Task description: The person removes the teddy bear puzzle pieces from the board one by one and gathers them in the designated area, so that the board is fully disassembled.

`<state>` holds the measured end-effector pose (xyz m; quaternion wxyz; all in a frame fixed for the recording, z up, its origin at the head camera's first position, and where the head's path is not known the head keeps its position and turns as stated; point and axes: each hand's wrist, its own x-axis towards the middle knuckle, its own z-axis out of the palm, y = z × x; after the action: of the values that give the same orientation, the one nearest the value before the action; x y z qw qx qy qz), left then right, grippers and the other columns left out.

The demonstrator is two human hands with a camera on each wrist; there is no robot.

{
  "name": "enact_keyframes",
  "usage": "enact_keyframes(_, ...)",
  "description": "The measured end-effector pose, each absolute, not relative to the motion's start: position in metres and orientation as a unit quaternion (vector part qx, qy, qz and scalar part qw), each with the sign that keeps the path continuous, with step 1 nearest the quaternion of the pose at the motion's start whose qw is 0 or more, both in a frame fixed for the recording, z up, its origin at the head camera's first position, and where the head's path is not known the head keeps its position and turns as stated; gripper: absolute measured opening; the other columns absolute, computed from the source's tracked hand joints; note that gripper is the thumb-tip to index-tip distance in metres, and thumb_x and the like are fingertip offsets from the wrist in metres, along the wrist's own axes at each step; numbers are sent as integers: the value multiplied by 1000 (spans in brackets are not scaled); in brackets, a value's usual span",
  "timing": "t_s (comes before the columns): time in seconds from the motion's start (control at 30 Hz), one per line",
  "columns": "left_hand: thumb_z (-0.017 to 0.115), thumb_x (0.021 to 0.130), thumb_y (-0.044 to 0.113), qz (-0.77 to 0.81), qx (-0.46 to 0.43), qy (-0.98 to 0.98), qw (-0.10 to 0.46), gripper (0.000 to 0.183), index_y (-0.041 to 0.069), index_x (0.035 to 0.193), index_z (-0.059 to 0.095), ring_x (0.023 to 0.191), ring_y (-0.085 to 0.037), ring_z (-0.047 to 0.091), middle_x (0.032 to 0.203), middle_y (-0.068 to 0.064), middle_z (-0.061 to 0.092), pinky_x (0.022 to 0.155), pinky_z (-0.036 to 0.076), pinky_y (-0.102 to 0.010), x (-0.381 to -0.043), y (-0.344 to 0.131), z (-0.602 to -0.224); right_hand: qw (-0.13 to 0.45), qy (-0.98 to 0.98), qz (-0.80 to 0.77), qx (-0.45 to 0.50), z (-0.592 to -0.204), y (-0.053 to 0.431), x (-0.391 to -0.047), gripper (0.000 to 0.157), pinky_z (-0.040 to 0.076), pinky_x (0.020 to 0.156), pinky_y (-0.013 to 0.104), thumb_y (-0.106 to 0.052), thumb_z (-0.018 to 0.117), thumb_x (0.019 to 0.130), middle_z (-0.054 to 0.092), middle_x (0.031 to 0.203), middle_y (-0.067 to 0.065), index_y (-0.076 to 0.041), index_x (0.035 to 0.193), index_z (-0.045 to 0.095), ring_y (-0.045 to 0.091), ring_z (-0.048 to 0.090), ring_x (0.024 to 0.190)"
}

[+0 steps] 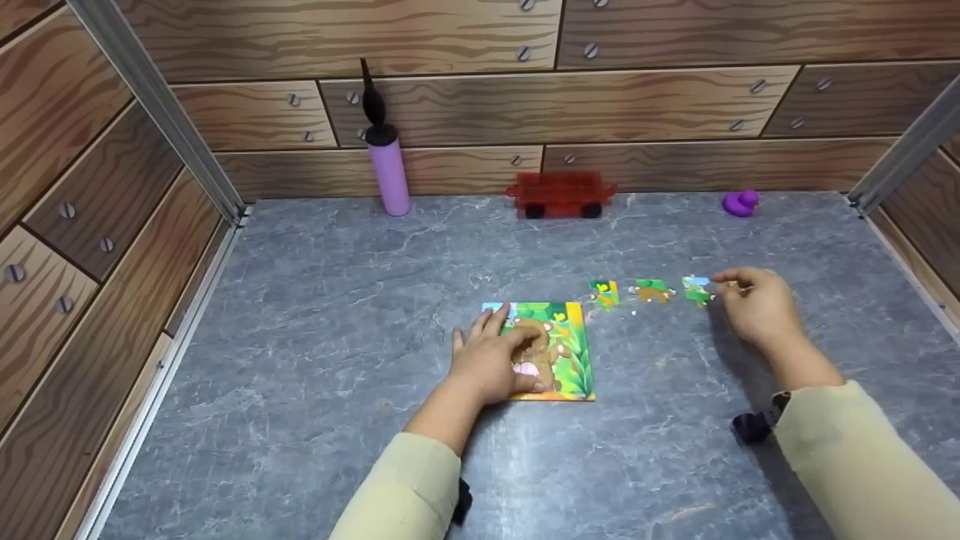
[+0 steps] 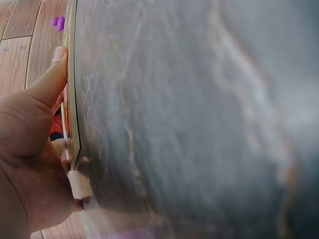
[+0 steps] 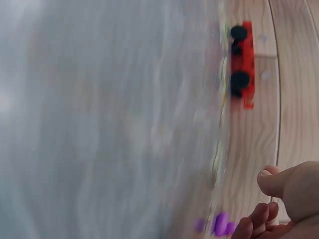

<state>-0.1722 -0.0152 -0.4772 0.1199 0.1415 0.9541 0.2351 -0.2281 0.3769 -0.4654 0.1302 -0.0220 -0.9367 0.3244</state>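
Note:
A square puzzle board (image 1: 571, 367) printed with a brown bear on green lies flat on the table, with an orange border. My left hand (image 1: 487, 360) rests on its left part, fingers spread toward the far edge and thumb near the front edge, hiding some of the picture. In the left wrist view the thumb (image 2: 50, 82) lies straight against the thin board (image 2: 73, 99). To the right, my right hand (image 1: 761, 311) hovers low beside a blue-and-green puzzle piece (image 1: 697, 289), its fingers loosely bent. Nothing shows between thumb and fingers (image 3: 259, 216) in the right wrist view.
Between board and right hand lie a brown-and-green piece (image 1: 652, 291) and a yellow-and-green piece (image 1: 604, 294). Along the back wall stand a purple pump (image 1: 390, 176) with a black nozzle, a red toy wagon (image 1: 564, 193) and a purple rubber duck (image 1: 740, 202).

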Motion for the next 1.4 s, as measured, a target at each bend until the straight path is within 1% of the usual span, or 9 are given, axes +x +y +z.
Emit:
enact_keyframes(0.13, 86, 80, 60, 241, 137, 953, 118, 92, 36, 159, 46, 162, -32, 14, 176, -2, 20, 124, 7, -71, -172, -15, -477, 157, -930, 332, 21, -468, 355, -224, 23, 40, 70, 29, 4, 70, 92, 58, 94, 21, 6, 115, 76, 26, 52, 84)
enact_keyframes(0.23, 86, 80, 60, 246, 134, 952, 121, 98, 32, 162, 42, 162, -31, 14, 176, -2, 20, 125, 6, -71, -172, -15, -477, 162, -926, 336, 51, -468, 335, -220, 24, 41, 70, 31, 2, 75, 91, 60, 97, 24, 5, 115, 76, 26, 53, 82)
enact_keyframes(0.33, 86, 80, 61, 244, 132, 953, 122, 101, 30, 164, 40, 162, -31, 14, 176, -2, 20, 125, 6, -70, -172, -15, -476, 159, -921, 348, 72, -466, 314, -215, 28, 42, 68, 30, 1, 80, 90, 61, 98, 24, 4, 117, 76, 23, 53, 78)
enact_keyframes(0.4, 86, 79, 61, 243, 130, 954, 122, 103, 28, 165, 39, 162, -31, 15, 176, -1, 20, 125, 7, -70, -172, -15, -476, 148, -920, 353, 83, -463, 302, -211, 32, 42, 69, 29, -1, 82, 89, 60, 99, 23, 4, 120, 75, 21, 53, 77)
enact_keyframes(0.67, 89, 75, 61, 253, 123, 952, 117, 115, 22, 168, 32, 162, -29, 15, 176, 0, 23, 125, 5, -69, -173, -14, -477, 96, -919, 364, 116, -453, 266, -196, 57, 45, 72, 33, -7, 91, 82, 58, 105, 22, 3, 133, 69, 25, 52, 83)
enact_keyframes(1.1, 91, 73, 62, 251, 114, 954, 114, 128, 15, 170, 21, 161, -30, 17, 174, -5, 29, 126, 5, -68, -175, -14, -480, 45, -905, 391, 164, -462, 217, -182, 69, 48, 71, 33, -13, 95, 78, 60, 113, 23, 4, 137, 66, 26, 56, 81)
enact_keyframes(1.17, 91, 74, 60, 252, 114, 954, 112, 127, 14, 170, 22, 161, -30, 17, 173, -5, 30, 126, 5, -67, -175, -14, -480, 33, -905, 387, 172, -463, 211, -180, 68, 48, 71, 33, -13, 93, 80, 60, 113, 22, 4, 139, 65, 23, 55, 81)
enact_keyframes(1.33, 91, 75, 58, 254, 115, 955, 103, 124, 14, 169, 23, 161, -30, 19, 172, -5, 32, 126, 6, -68, -174, -15, -480, -12, -910, 372, 184, -465, 198, -178, 57, 49, 71, 33, -8, 82, 90, 60, 109, 18, 4, 142, 63, 18, 53, 79)
enact_keyframes(1.4, 91, 75, 59, 255, 115, 955, 102, 125, 13, 169, 24, 161, -30, 19, 172, -5, 31, 126, 7, -68, -173, -15, -479, -28, -913, 364, 182, -465, 195, -178, 54, 49, 72, 34, -7, 81, 91, 60, 106, 16, 5, 141, 63, 17, 53, 79)
